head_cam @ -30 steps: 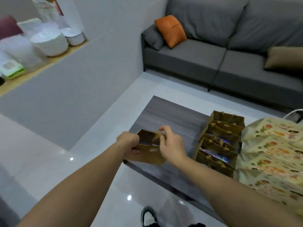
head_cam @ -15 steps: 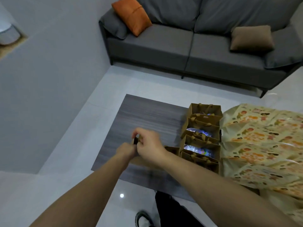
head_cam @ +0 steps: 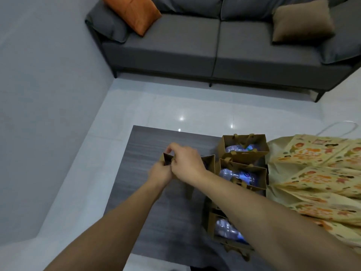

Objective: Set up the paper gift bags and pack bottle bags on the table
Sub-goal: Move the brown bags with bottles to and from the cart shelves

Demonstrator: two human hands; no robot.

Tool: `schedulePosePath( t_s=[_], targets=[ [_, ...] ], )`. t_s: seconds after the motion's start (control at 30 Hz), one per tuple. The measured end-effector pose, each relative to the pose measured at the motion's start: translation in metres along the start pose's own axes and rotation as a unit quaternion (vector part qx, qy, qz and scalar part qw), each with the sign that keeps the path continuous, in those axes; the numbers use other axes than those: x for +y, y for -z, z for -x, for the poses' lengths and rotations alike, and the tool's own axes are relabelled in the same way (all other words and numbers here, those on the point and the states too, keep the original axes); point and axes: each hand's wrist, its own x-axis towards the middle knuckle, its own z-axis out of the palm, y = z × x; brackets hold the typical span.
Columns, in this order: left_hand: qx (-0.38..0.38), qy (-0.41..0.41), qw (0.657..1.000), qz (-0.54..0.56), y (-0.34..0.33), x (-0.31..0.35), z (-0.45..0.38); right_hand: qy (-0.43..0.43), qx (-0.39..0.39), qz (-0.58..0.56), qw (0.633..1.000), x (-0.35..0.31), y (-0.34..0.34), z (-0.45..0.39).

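Observation:
A small brown paper gift bag [head_cam: 209, 163] stands on the dark wood table [head_cam: 148, 145], mostly hidden behind my hands. My left hand [head_cam: 160, 172] grips its left rim from below. My right hand [head_cam: 185, 160] pinches the same rim from above. To the right, a row of brown gift bags [head_cam: 244, 148] stands upright with plastic bottles [head_cam: 234, 176] inside. My right forearm covers part of that row.
A stack of yellow printed paper bags [head_cam: 320, 173] lies at the table's right side. A grey sofa [head_cam: 195, 44] with an orange cushion [head_cam: 132, 10] and a tan cushion [head_cam: 300, 20] stands beyond the table. A grey wall [head_cam: 48, 94] runs along the left.
The camera has tilted down and turned right, so the shelf at the left has left the view. Both hands have stayed on the small brown bag, working its rim over the table.

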Motion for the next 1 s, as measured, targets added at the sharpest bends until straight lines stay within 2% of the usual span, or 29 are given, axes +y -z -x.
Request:
schedulePosePath(
  t_s=[0.23,0.4,0.57,0.73,1.0],
  targets=[
    [-0.049,0.013,0.998,0.029,-0.024,0.014,-0.083,0.007,-0.041,0.099,0.994,0.051,0.011,-0.088],
    [-0.032,0.029,0.999,0.001,-0.025,0.020,-0.078,0.017,-0.085,0.132,0.987,0.087,-0.010,-0.121],
    [-0.010,0.048,0.999,-0.013,-0.011,0.007,-0.087,-0.007,0.000,0.101,0.995,0.100,-0.019,-0.139],
    [-0.007,0.051,0.998,-0.034,0.002,0.007,-0.090,-0.127,0.088,-0.015,0.988,0.108,-0.013,-0.144],
    [-0.020,0.014,0.999,-0.027,0.015,0.021,-0.084,-0.103,0.054,0.053,0.992,0.095,-0.008,-0.139]
  ],
)
